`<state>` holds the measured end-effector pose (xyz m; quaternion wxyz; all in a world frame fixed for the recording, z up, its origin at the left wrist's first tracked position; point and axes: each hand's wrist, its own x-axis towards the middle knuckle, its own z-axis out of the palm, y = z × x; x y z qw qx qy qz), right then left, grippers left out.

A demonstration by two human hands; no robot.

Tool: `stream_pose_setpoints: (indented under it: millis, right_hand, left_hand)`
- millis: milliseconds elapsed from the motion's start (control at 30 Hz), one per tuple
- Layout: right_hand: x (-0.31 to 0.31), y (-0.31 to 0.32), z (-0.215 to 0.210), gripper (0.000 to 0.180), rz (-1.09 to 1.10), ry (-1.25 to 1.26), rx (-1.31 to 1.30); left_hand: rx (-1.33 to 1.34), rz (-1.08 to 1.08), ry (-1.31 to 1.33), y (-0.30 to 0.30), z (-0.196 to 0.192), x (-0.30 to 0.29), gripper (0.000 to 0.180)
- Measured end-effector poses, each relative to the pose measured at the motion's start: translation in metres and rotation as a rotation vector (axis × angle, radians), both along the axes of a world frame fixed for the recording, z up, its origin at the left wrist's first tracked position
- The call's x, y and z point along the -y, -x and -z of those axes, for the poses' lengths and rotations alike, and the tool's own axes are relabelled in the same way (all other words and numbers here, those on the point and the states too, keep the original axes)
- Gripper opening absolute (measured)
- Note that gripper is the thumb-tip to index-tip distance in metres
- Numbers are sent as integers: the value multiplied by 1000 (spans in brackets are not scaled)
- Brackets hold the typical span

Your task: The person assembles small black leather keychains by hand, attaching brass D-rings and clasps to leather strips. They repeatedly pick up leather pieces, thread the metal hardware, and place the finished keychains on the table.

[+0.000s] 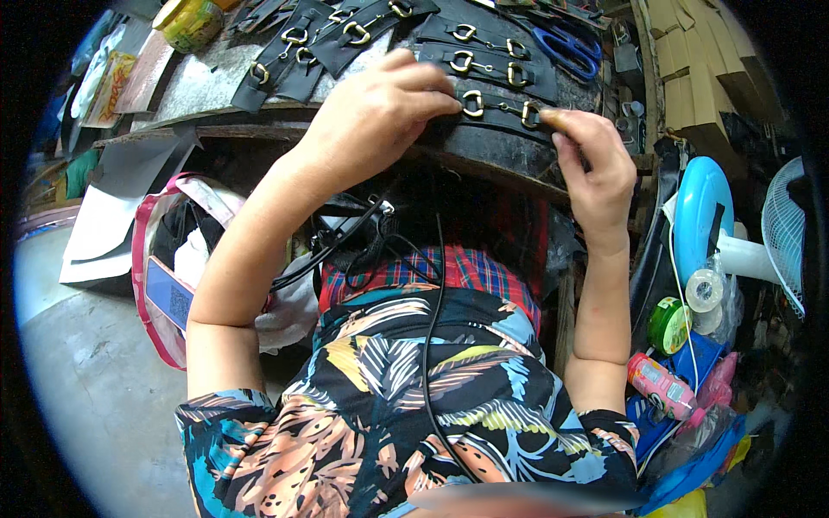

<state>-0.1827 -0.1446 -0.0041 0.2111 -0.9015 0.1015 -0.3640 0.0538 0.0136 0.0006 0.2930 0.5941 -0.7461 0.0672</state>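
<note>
A black strap (496,119) with a gold-coloured horsebit fitting (472,104) lies at the near edge of the workbench. My left hand (380,108) is closed with its fingertips at the strap's left end. At the other end, my right hand (598,164) pinches the strap beside the right-hand ring (530,114); thumb and forefinger are bent together. Just behind lie two similar black straps (490,66), side by side with matching fittings. Further left, several more black straps (298,79) with metal rings rest on the bench, some overlapping.
Blue-handled scissors (570,53) lie beyond my right hand. A yellow-lidded jar (188,24) stands at the back left of the bench (186,91). At right are a blue and white fan (704,216) and a pink bottle (661,386). A pink-rimmed bag (142,259) holds a phone (169,292).
</note>
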Motion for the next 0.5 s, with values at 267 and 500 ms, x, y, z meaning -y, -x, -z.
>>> stream_pose_setpoints:
  millis: [267, 500]
  right_hand:
    - [1, -11, -7, 23, 60, 125, -69]
    - [-2, -19, -34, 41, 72, -121, -103]
  left_hand:
    - [29, 49, -54, -8, 2, -7, 39]
    - [92, -88, 167, -28, -34, -27, 31]
